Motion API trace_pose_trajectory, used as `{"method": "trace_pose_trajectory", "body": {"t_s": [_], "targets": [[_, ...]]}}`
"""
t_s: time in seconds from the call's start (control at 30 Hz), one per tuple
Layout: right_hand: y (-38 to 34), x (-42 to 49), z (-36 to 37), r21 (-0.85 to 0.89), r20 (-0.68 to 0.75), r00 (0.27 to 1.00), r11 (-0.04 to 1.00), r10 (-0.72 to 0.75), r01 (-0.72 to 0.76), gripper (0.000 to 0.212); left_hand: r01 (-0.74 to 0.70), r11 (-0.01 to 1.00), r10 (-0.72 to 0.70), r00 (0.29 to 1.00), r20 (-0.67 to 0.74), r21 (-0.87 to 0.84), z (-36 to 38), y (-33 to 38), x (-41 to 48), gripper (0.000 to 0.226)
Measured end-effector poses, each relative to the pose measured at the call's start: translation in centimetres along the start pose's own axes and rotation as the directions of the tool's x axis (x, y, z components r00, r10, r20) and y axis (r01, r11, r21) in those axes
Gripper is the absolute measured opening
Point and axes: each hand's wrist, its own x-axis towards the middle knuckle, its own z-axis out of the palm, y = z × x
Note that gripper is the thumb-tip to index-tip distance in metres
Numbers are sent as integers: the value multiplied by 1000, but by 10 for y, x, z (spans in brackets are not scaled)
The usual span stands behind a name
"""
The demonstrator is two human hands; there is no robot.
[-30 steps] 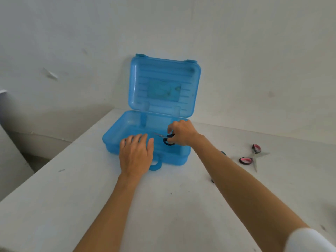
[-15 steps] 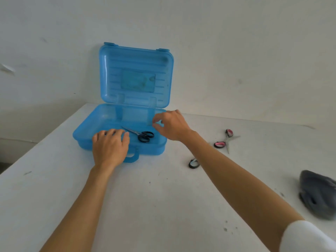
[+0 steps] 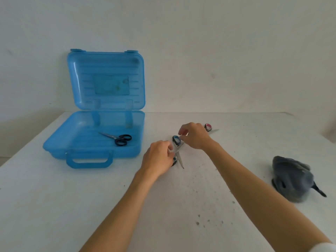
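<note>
Both left hand (image 3: 157, 158) and right hand (image 3: 196, 136) have moved from case (image 3: 125, 151) to scissors (image 3: 180, 158).

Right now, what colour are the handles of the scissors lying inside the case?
Black, on the scissors in the blue case; the head view shows it.

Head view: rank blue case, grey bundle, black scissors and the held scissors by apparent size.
1. blue case
2. grey bundle
3. black scissors and held scissors: look alike, unranked, since left hand and right hand cover part of the held pair.
</note>
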Motion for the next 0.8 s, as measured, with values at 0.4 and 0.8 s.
{"method": "trace_pose_trajectory", "body": {"t_s": [0.4, 0.8], "targets": [[-2, 28, 14, 23, 83, 993, 996, 84, -86, 26, 157, 987, -158, 979, 128, 15, 1, 1, 13, 35], [50, -42, -68, 717, 177, 962, 643, 208, -271, 18, 135, 880, -116, 991, 70, -456, -3, -1, 18, 16]]}}
